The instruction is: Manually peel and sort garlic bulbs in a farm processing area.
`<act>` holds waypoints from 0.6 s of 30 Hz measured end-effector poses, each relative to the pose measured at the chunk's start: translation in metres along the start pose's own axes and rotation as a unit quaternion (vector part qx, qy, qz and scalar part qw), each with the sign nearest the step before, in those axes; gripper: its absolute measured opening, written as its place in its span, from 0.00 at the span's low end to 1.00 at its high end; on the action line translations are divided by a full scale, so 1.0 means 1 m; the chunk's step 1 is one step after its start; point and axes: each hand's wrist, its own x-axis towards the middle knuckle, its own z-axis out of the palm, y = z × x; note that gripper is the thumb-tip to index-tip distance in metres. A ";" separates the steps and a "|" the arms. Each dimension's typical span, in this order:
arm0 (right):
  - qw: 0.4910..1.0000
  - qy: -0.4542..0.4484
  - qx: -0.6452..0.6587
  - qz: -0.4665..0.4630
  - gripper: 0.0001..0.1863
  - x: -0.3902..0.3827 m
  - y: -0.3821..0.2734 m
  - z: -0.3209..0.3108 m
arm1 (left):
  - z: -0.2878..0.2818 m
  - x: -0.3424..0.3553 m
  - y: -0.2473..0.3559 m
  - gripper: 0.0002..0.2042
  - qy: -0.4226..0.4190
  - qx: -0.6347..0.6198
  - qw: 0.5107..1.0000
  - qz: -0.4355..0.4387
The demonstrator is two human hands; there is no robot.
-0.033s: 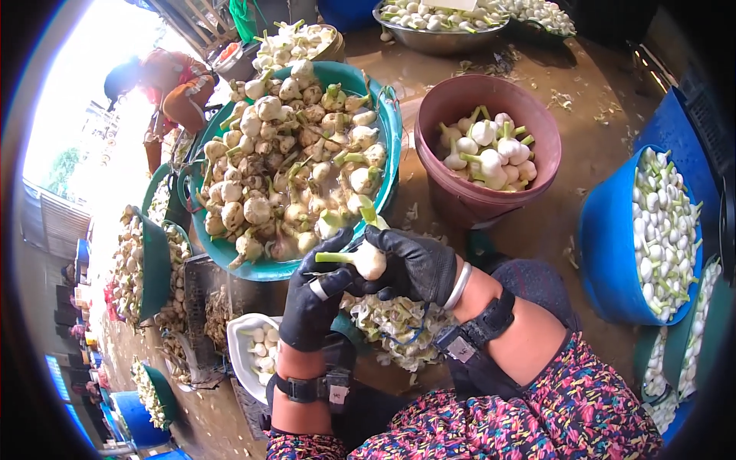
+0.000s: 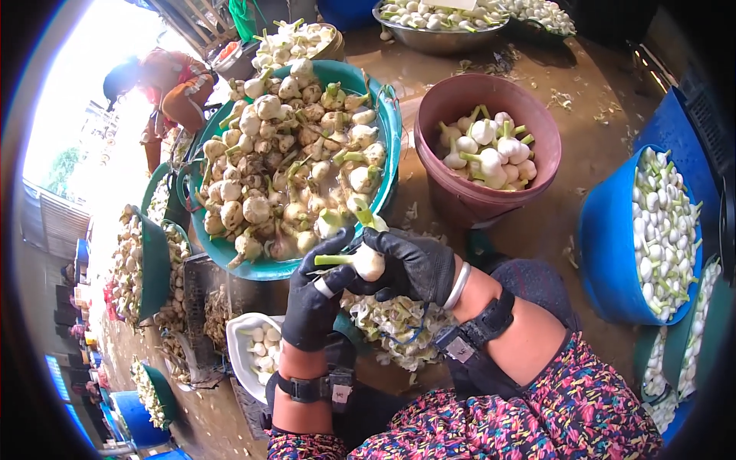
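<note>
Both my hands wear black gloves and meet just in front of the large teal tub (image 2: 391, 146) of dirt-stained garlic in water. My left hand (image 2: 310, 299) is closed round a white garlic bulb (image 2: 369, 263), whose cut green stem points left. On the bulb's right side, the curled fingers of my right hand (image 2: 418, 268) press close and hold it too. Behind my right fingers shows a second stem (image 2: 368, 218); whether it is in that hand, I cannot tell. Below my hands lies a pile of garlic peelings (image 2: 399, 330).
A pink bucket (image 2: 468, 201) with cleaner garlic stands right of the tub. Farther right is a blue tub (image 2: 606, 245) full of white bulbs. A white container (image 2: 244, 360) of peeled bulbs sits by my left forearm. Another person (image 2: 172, 88) bends over at the far left.
</note>
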 end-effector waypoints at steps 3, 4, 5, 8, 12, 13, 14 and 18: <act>0.955 0.151 -0.193 -0.169 0.17 0.000 0.005 -0.002 | 0.012 -0.002 0.012 0.11 0.036 0.061 0.997 0.022; 0.837 0.182 -0.448 -0.257 0.15 -0.006 0.002 -0.002 | 0.010 0.000 0.011 0.10 0.046 0.042 0.998 0.023; 0.650 0.190 -0.660 -0.326 0.13 -0.010 0.000 0.005 | 0.007 -0.001 0.016 0.09 0.060 0.030 0.997 0.027; 0.559 0.040 -0.803 -0.204 0.08 -0.013 0.026 -0.001 | -0.006 0.006 0.008 0.11 0.064 0.053 0.992 0.095; 0.554 0.086 -0.828 0.027 0.14 -0.010 0.016 -0.002 | 0.002 0.001 0.013 0.11 0.061 -0.008 0.998 0.033; 0.587 0.149 -0.795 -0.037 0.16 -0.013 0.006 0.003 | 0.004 0.000 0.013 0.11 0.071 -0.037 0.996 0.039; 0.613 0.210 -0.754 -0.101 0.19 -0.015 -0.001 0.006 | 0.007 0.000 0.012 0.12 0.074 -0.031 0.995 0.057; 0.752 0.231 -0.514 -0.340 0.22 -0.011 -0.002 0.011 | 0.012 0.004 0.013 0.11 0.048 0.034 0.995 0.086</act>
